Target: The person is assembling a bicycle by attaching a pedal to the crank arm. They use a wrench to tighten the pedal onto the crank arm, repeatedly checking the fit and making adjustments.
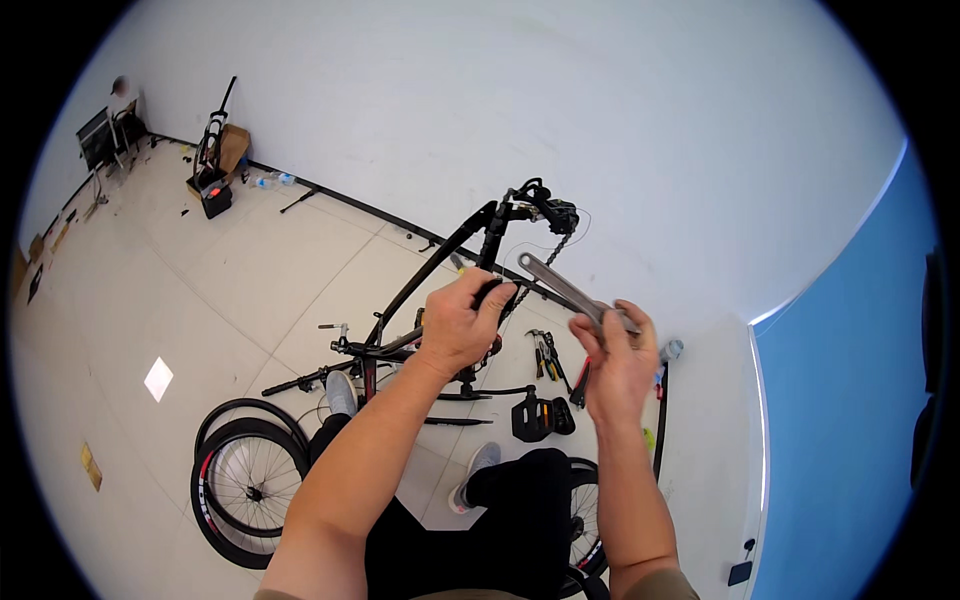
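My right hand (615, 370) is closed round one end of a grey metal wrench (565, 285), whose ring-shaped end points up and left. Just left of it, my left hand (460, 320) is closed on a black part (487, 292), mostly hidden by the fingers, so its kind is unclear. Behind the hands stands a black bicycle frame (425, 270), with a chain (557, 250) hanging from the rear derailleur (562, 216) at its raised end. A thin cable loops near that end. Below the frame a black pedal (532, 420) shows.
Pliers and a hammer (545, 352) lie on the tiled floor beside a black tool case (562, 416). Wheels (250, 490) lie at lower left, with another wheel (585, 510) by my right leg. A fork in a box (232, 150) and a seated person (122, 100) are far left.
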The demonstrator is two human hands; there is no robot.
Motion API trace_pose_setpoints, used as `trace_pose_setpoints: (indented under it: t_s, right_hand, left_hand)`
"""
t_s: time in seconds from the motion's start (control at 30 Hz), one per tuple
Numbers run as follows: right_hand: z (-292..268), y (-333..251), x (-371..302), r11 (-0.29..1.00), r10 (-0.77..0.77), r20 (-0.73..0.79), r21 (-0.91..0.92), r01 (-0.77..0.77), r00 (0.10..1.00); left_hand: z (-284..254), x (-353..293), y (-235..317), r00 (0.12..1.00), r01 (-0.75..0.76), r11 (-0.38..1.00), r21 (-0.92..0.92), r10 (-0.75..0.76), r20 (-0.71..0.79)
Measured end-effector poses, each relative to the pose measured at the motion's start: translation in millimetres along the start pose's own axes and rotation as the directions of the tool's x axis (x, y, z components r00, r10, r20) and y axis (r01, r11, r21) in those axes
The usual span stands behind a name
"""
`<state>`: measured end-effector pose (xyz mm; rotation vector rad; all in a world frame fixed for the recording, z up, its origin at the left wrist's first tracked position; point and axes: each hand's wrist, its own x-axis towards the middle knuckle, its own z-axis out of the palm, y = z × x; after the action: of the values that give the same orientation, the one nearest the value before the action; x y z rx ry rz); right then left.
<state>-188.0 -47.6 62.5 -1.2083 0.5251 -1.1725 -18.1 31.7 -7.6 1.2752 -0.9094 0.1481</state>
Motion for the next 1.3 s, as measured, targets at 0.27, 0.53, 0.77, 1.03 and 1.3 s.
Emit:
trace_pose_setpoints:
  t_s: [0.27, 0.53, 0.77, 1.03, 1.3]
  right_hand:
    - [3, 28, -14, 0.986, 0.06, 0.028, 0.156, -0.064, 0.998]
    - [22, 34, -49, 0.934, -0.358, 0.199, 0.083, 0.348, 0.912]
    - [50, 65, -58, 0.87, -0.464, 0.285, -0.033, 0.492, 0.839]
    - [40, 81, -72, 0.838, -0.424, 0.321, -0.216, 0.501, 0.847]
    - [37, 84, -79, 0.902, -0.322, 0.298, -0.192, 0.387, 0.899]
  left_hand:
    - [-16, 20, 15, 0.928, 0.357, 0.904, -0.233, -0.317, 0.193]
    - [-17, 4, 7, 0.988, 0.101, 0.989, -0.112, -0.086, 0.132]
    - [-11, 1, 7, 0.988, 0.153, 0.931, -0.33, -0.139, 0.066]
    - [-12, 7, 10, 0.995, 0.044, 0.993, -0.114, -0.033, 0.096]
    - [-13, 13, 26, 0.978, 0.121, 0.991, 0.062, -0.13, 0.162]
